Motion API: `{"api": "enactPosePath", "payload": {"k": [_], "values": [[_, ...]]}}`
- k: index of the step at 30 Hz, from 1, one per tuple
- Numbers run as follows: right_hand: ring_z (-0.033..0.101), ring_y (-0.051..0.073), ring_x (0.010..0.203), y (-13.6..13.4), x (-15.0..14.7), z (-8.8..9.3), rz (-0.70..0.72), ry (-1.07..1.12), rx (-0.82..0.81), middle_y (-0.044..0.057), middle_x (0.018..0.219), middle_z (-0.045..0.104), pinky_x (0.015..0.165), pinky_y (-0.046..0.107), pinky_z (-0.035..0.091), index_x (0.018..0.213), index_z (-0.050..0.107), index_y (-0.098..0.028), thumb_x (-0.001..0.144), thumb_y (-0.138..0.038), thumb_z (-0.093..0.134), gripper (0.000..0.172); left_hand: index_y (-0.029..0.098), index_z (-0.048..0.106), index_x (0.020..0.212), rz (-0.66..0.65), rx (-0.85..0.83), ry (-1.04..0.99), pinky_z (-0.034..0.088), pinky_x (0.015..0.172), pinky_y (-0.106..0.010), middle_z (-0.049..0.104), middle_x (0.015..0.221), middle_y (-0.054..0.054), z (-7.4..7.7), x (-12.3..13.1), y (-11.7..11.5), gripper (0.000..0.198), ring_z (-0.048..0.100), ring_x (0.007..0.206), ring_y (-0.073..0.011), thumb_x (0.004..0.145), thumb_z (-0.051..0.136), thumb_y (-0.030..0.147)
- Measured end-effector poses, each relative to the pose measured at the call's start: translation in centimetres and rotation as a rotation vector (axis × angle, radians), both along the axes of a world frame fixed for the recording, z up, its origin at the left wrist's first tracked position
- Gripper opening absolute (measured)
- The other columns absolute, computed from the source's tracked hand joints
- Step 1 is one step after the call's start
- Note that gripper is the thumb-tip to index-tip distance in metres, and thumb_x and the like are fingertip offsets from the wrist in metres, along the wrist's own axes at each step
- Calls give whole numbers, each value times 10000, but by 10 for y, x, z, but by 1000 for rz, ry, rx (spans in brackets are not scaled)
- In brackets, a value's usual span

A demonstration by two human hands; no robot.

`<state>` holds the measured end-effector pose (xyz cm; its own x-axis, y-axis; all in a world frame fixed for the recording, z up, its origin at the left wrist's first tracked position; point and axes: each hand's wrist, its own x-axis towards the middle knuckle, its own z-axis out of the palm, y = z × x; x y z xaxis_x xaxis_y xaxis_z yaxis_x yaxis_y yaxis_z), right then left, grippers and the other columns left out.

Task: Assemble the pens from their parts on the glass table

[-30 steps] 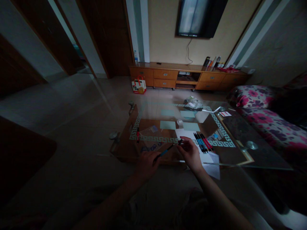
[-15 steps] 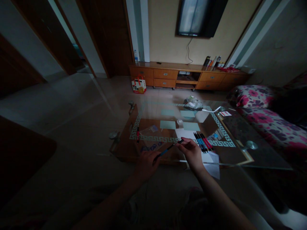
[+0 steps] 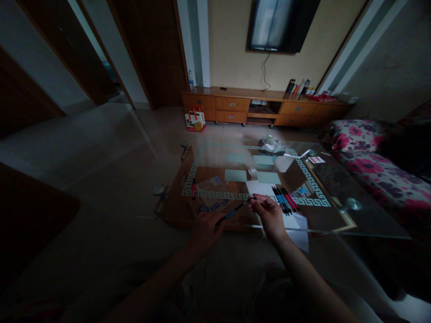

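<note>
The left hand [image 3: 206, 228] is grasping a slim blue-and-black pen [image 3: 230, 212], its fingers closing around the lower end. The right hand [image 3: 268, 216] is pinching with thumb and fingertips at the pen's upper, dark end; whether a separate small part is sitting between those fingertips is too dark to tell. The pen is slanting up from the left hand to the right, above the near edge of a clear glass table [image 3: 373, 220] with a pale Greek-key border.

Just beyond the right hand, a slanting row of black-ended pens, blue on the left and pinkish red on the right [image 3: 285, 200], is lying side by side, partly over white paper [image 3: 258, 187]. Another pale sheet [image 3: 300, 235] is reaching past the table's near edge, beside the right wrist. To the right of the row, a clear packet with a bright blue spot [image 3: 303, 192] is lying near the border.

Off to the left, a single red-and-black pen [image 3: 193, 189] is lying well apart from the row. Farther out, a crumpled clear plastic bag [image 3: 271, 144] is resting toward the table's far side, and a white card with red markings [image 3: 316, 159] is lying to its right. Beyond the table, a long orange-brown wooden cabinet [image 3: 232, 104] is standing against the wall.
</note>
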<state>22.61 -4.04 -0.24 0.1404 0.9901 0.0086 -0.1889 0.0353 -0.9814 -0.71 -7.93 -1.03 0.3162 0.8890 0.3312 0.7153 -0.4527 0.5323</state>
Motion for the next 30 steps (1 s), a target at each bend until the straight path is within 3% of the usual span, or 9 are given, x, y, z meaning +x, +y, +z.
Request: {"api": "enactPosePath", "payload": {"k": [22,30], "values": [[634,139,661,-3,-5,4,137,-29,-23,30,823,709,591,253,493,972,668,-196,730,-375,794,327,241,656,1123,-15,1,-23,444,870,-387,718,1066,-27,-3,0,1,233,642,962,-209,904,586,205],[634,146,707,-3,-5,1,180,-79,-70,46,890,719,570,233,463,1045,660,-203,732,-381,794,384,229,651,1138,-25,20,-32,447,876,-388,711,1077,-46,1,1,0,234,634,969,-212,922,561,214]]}}
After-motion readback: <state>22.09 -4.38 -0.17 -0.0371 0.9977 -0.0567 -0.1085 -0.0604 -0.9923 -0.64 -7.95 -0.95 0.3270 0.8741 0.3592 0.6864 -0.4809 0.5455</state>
